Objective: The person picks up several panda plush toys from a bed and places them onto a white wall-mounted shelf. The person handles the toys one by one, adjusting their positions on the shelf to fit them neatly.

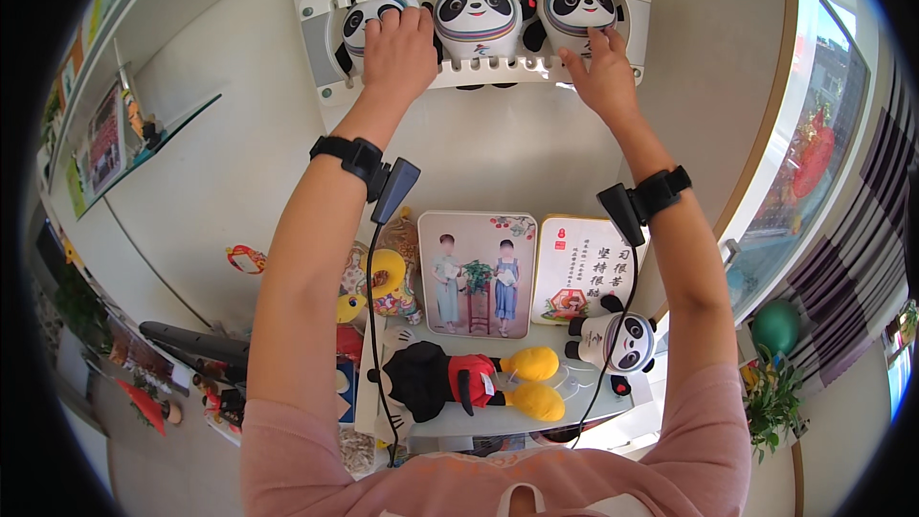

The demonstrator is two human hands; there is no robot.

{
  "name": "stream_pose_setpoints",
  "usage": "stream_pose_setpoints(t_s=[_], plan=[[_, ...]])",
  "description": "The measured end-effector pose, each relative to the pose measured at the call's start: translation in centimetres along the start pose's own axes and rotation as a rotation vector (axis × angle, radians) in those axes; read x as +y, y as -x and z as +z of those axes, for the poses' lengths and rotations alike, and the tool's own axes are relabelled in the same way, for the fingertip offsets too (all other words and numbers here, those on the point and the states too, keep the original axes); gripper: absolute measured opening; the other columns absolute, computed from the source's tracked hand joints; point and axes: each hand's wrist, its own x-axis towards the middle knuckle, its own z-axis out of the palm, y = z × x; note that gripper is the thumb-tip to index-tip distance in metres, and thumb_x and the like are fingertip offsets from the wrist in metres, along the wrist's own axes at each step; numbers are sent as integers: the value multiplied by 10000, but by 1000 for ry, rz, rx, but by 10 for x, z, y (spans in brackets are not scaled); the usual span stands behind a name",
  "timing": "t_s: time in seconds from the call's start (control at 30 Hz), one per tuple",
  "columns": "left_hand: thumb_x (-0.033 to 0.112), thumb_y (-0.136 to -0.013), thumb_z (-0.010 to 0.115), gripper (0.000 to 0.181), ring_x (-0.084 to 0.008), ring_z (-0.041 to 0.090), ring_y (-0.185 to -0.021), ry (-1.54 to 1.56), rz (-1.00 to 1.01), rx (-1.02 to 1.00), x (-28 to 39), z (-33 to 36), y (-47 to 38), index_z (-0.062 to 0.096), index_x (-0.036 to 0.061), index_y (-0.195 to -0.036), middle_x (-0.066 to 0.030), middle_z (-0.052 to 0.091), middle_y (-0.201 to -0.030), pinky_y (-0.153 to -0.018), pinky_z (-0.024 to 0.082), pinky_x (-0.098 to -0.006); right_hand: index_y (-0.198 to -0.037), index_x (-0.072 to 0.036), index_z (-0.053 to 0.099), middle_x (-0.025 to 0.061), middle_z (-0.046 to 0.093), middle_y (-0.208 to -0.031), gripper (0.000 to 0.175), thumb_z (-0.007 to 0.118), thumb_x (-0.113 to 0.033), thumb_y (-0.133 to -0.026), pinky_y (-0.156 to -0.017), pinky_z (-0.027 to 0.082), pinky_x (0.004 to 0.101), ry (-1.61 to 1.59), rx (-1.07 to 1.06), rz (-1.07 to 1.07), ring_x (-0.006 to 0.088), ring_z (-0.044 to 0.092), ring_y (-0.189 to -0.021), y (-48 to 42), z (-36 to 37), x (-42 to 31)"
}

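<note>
Three panda mascot figures stand side by side in a white rack (524, 75) with notched edges, fixed high on the wall. My left hand (400, 50) rests on the front of the left panda figure (357, 23), its fingers over the face. The middle panda figure (477, 13) is untouched. At the right panda figure (580, 8), my right hand (602, 70) has its thumb and fingers spread against the lower body, by the rack's lower edge. Whether either hand bears any of the figure's weight cannot be told.
Below is a glass shelf (459, 425) with a Mickey Mouse plush (431, 380) lying on it, another panda figure (617, 341), a framed picture (477, 273) and a lettered board (585, 266). A glass corner shelf (154, 151) juts out at left. Cables hang from both wrist straps.
</note>
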Motion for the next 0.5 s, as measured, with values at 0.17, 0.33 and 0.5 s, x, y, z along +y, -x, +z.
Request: stream_pose_setpoints(t_s=[0.17, 0.33, 0.5], plan=[[93, -840, 493, 434, -315, 667, -922, 204, -223, -465, 3, -9, -30, 488, -6, -1263, -176, 681, -971, -771, 512, -436, -1263, 50, 494, 323, 426, -1323, 641, 653, -395, -830, -904, 480, 446, -53, -51, 25, 421, 562, -1099, -3, -4, 1], [92, -860, 449, 400, -345, 668, -935, 301, -290, -448, 7, -6, -32, 461, -17, -1245, -226, 672, -996, -754, 525, -443, -1223, 57, 518, 306, 441, -1312, 573, 642, -366, -857, -917, 475, 424, -69, -62, 22, 422, 543, -1121, -2, -7, 0], [118, -860, 456, 317, -357, 664, -926, 416, -377, -419, 2, 1, -35, 496, 6, -1153, -208, 677, -981, -756, 525, -450, -1191, 56, 525, 280, 461, -1304, 512, 644, -316, -860, -897, 482, 421, -147, -107, 45, 402, 566, -1082, 1, -14, 4]])
